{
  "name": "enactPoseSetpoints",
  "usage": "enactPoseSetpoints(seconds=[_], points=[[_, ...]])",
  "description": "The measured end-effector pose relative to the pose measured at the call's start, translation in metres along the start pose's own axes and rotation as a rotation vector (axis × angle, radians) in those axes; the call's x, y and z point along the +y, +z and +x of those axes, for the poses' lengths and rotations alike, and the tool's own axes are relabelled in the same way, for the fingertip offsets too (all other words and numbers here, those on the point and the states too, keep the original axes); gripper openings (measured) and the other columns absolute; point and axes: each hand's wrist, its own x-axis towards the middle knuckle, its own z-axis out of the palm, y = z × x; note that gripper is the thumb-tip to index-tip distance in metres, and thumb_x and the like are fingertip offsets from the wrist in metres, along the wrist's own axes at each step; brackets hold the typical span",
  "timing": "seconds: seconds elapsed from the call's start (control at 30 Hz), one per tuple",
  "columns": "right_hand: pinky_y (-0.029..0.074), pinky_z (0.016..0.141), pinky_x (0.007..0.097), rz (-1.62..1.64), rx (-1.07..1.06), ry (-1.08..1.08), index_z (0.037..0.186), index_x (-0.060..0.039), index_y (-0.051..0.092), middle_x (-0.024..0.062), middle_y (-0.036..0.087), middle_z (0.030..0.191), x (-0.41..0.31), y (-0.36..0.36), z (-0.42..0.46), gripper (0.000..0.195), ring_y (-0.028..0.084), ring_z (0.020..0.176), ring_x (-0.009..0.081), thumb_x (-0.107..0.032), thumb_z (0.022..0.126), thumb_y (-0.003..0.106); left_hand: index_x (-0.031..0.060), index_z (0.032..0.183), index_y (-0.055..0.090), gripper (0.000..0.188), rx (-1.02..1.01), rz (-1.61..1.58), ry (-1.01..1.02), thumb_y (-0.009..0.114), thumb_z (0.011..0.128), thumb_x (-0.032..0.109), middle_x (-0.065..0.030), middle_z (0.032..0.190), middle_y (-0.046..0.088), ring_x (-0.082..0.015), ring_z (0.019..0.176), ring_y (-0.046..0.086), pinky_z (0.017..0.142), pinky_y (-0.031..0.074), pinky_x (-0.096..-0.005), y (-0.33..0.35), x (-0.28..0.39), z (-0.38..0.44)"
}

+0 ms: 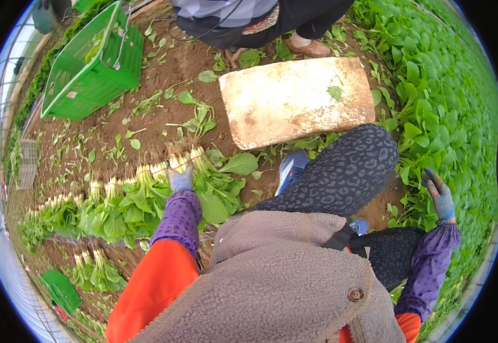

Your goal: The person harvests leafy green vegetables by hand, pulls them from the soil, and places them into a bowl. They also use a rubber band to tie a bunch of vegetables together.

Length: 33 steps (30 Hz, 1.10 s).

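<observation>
My left hand (181,176), in a bluish work glove, touches the root end of a tied bunch of leafy greens (214,184) at the near end of a long row. Its fingers are partly hidden among the pale stems, so whether it grips the bunch does not show. Red bands bind several bunches (146,184), their roots pointing up in the picture and leaves towards me. Over at the right, my right hand (440,195), gloved too, hangs with bent fingers above the edge of the bed of growing greens (450,141). Nothing is seen in it.
A pale foam block (296,98) lies before my knee, one loose leaf on it. Beyond it a person (249,21) is bent or seated. A green plastic crate (90,68) stands at upper left; another green crate (61,291) and a pale crate (27,163) are farther off. Loose leaves litter the soil.
</observation>
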Motion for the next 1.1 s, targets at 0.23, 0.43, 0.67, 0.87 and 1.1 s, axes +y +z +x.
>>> enactPoseSetpoints(seconds=[0.23, 0.43, 0.67, 0.87, 1.1], points=[[0.041, 0.088, 0.0271, -0.245, 0.099, 0.052, 0.123, -0.0058, 0.048, 0.0081, 0.06, 0.109, -0.032, -0.022, -0.01, 0.038, 0.054, 0.103, 0.0156, -0.023, 0.089, 0.05, 0.0127, 0.14, -0.003, 0.121, -0.145, 0.25, 0.148, 0.079, 0.056, 0.038, -0.026, 0.139, 0.019, -0.0389, 0.128, 0.022, 0.103, 0.027, -0.0427, -0.023, -0.001, -0.028], [0.039, 0.091, 0.0293, -0.285, 0.117, 0.088, 0.124, -0.0082, 0.047, 0.0081, 0.057, 0.116, 0.009, -0.048, -0.024, 0.042, 0.052, 0.107, 0.0167, -0.028, 0.088, 0.052, 0.0252, 0.141, 0.001, 0.108, -0.187, 0.335, 0.595, 0.075, 0.063, 0.021, -0.0303, 0.14, 0.006, -0.0401, 0.13, 0.016, 0.103, 0.026, -0.0427, -0.018, -0.038, -0.058], [0.038, 0.092, 0.0308, -0.138, 0.164, 0.38, 0.125, -0.0087, 0.048, 0.0083, 0.056, 0.117, 0.144, -0.022, -0.067, 0.044, 0.052, 0.108, 0.0175, -0.028, 0.086, 0.055, 0.0116, 0.137, 0.026, 0.065, -0.585, -0.477, 0.426, 0.042, 0.087, 0.05, -0.01, 0.144, 0.016, -0.0313, 0.129, 0.023, 0.104, 0.023, -0.0426, -0.034, 0.081, -0.012], [0.042, 0.087, 0.0368, -0.009, 0.112, 0.407, 0.113, -0.0117, 0.056, 0.0127, 0.059, 0.111, 0.294, 0.048, -0.101, 0.046, 0.056, 0.102, 0.0261, -0.039, 0.076, 0.06, 0.0124, 0.138, 0.024, 0.085, -0.675, -0.688, 0.12, 0.057, 0.074, 0.059, -0.0113, 0.141, 0.025, -0.0316, 0.122, 0.034, 0.096, 0.031, -0.057, 0.003, 0.213, -0.089], [0.041, 0.088, 0.0394, 0.255, 0.336, 0.719, 0.112, -0.0089, 0.056, 0.0137, 0.058, 0.111, 0.347, 0.182, -0.155, 0.053, 0.054, 0.104, 0.0288, -0.042, 0.072, 0.063, 0.0074, 0.135, 0.026, 0.08, -1.035, -0.59, 0.171, 0.065, 0.076, 0.044, -0.0106, 0.132, 0.038, -0.03, 0.116, 0.041, 0.098, 0.039, -0.0461, 0.029, 0.281, -0.067]])
